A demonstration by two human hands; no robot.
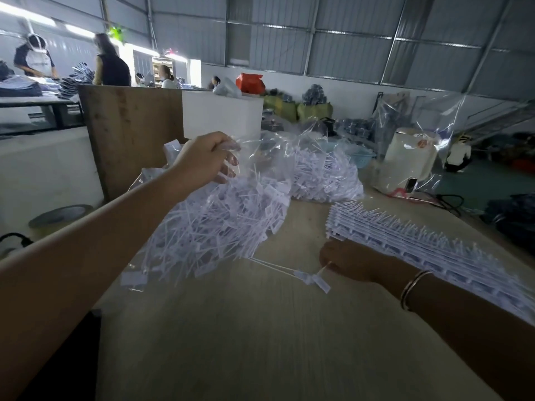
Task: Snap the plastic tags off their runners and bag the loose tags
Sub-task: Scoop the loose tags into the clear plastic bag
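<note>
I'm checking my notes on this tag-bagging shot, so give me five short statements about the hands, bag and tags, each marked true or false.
1. The left hand grips the clear bag by its top. True.
2. The bag is empty. False: it is full of loose white tags.
3. The right hand pinches loose tags lying on the table. True.
4. The runners are stacked left of the bag. False: they lie on the right, just beyond the right hand.
5. The right wrist is bare. False: it wears bangles.
</note>
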